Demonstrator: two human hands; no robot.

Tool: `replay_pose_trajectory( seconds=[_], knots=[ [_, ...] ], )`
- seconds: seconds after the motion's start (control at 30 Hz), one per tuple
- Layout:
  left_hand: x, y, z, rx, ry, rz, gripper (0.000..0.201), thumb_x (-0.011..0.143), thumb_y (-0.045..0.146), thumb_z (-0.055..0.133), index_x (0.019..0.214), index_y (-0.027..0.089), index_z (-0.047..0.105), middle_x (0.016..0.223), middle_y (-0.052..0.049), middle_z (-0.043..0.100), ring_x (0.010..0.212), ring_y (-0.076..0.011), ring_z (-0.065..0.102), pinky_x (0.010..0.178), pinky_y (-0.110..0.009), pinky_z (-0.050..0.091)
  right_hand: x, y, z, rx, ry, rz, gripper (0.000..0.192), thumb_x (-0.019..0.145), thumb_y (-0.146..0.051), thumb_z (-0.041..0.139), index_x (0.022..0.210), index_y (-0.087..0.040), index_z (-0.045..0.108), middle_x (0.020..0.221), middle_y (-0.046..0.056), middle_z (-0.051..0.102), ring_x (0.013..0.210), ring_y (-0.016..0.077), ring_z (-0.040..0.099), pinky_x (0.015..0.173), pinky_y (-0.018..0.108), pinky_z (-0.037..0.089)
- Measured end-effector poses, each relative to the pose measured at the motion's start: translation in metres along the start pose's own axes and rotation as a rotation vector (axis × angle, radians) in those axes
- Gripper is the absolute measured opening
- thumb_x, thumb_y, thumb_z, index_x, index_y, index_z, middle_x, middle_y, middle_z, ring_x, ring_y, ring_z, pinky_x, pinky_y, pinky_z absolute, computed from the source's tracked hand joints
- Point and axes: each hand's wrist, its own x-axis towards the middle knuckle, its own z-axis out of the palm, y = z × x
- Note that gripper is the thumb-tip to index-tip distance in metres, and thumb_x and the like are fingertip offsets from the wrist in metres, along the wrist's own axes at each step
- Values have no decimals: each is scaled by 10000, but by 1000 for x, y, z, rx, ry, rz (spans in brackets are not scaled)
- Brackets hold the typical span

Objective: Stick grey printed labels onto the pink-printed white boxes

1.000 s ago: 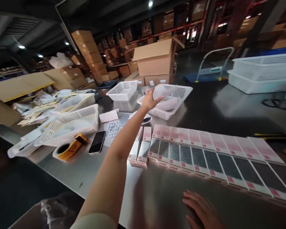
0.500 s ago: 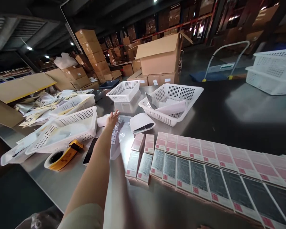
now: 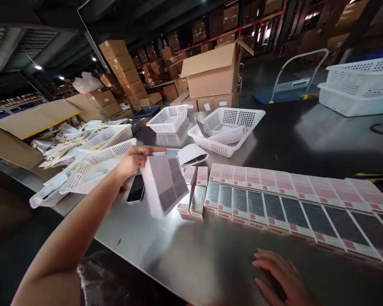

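Observation:
My left hand (image 3: 132,159) grips the top edge of a clear sheet of small labels (image 3: 164,185) and holds it tilted above the steel table (image 3: 210,250). The sheet hangs in front of the left end of a long row of pink-and-black flat boxes (image 3: 274,195). Near the front edge my right hand (image 3: 282,278) rests flat on the table, fingers spread, just in front of the boxes and holding nothing. A black phone (image 3: 136,188) lies under my left wrist.
Several white perforated baskets stand on the table: one with paper (image 3: 228,129) behind the boxes, a smaller one (image 3: 168,117) further back, more (image 3: 92,168) at left. A white curved piece (image 3: 191,155) lies nearby. Cardboard boxes (image 3: 210,74), stacked crates (image 3: 359,87) and a trolley (image 3: 290,85) surround.
My left hand came back from the far basket, reached down to the label sheet lying on the table, and has lifted it toward me. The right hand is back in view.

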Motion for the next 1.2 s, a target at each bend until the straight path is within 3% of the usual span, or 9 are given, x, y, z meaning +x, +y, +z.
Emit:
replay_pose_trajectory(
  seconds=[0.13, 0.23, 0.37, 0.43, 0.53, 0.63, 0.73, 0.93, 1.2],
  knots=[
    [-33, 29, 25, -285, -373, -147, 299, 442, 344, 568, 338, 235, 310, 833, -191, 755, 637, -316, 666, 462, -400, 466, 25, -32, -34, 192, 129, 98, 254, 857, -303, 635, 1111, -317, 624, 1207, 56, 652, 1123, 272, 644, 908, 395, 563],
    [-45, 44, 68, -426, -550, -233, 385, 431, 421, 606, 330, 245, 278, 754, -177, 751, 523, -304, 629, 380, -389, 406, 61, -69, -64, 357, 131, 76, 419, 837, -319, 683, 1242, -334, 577, 1353, 67, 571, 1299, 313, 515, 1070, 464, 460],
    [-71, 57, 142, -567, -678, -244, 456, 490, 505, 612, 325, 246, 276, 649, -136, 721, 550, -325, 661, 409, -434, 467, 93, -104, -69, 802, -288, 144, 665, 760, -449, 780, 1363, -324, 529, 1332, 63, 613, 1183, 323, 602, 949, 462, 545],
    [-86, 56, 170, -633, -634, -215, 380, 514, 480, 612, 364, 240, 359, 736, -127, 747, 624, -330, 695, 483, -464, 526, 90, -105, -58, 1006, -399, 263, 593, 750, -440, 789, 1286, -294, 583, 1130, 42, 710, 995, 284, 683, 822, 421, 589],
    [-100, 47, 194, -721, -448, -163, 223, 587, 407, 622, 733, 240, 645, 1148, -88, 734, 978, -338, 713, 755, -496, 587, 74, -86, -44, 1163, -261, 518, 459, 764, -419, 779, 1148, -219, 626, 998, 48, 739, 887, 254, 707, 757, 382, 586],
    [-103, 35, 202, -819, -355, -121, 525, 759, 565, 497, 1159, 246, 617, 1426, -80, 571, 1305, -329, 540, 992, -528, 509, 64, -62, -43, 1151, 25, 693, 438, 724, -419, 811, 1058, -200, 629, 1008, 62, 745, 888, 244, 708, 775, 373, 575],
    [-102, 25, 214, -911, -364, -70, 856, 808, 791, 167, 1286, 206, 570, 1382, -136, 601, 1293, -360, 545, 1008, -572, 490, 65, -49, -47, 1118, 223, 743, 435, 694, -412, 831, 1030, -221, 632, 1048, 59, 749, 948, 245, 702, 855, 390, 559],
    [-109, 12, 247, -809, -212, -125, 757, 732, 806, 456, 1155, 211, 656, 1072, -124, 751, 1149, -394, 640, 937, -567, 540, 65, -47, -41, 1110, 309, 774, 431, 698, -406, 826, 1036, -215, 639, 1052, 69, 751, 972, 252, 701, 886, 406, 548],
    [-122, 13, 254, -1168, -86, -426, 446, 736, 574, 732, 1016, 231, 676, 1054, -53, 748, 1145, -348, 641, 1002, -480, 511, 58, -51, -39, 1009, 264, 780, 421, 726, -415, 800, 1051, -208, 631, 1080, 77, 737, 974, 266, 697, 816, 390, 572]
  ],
)
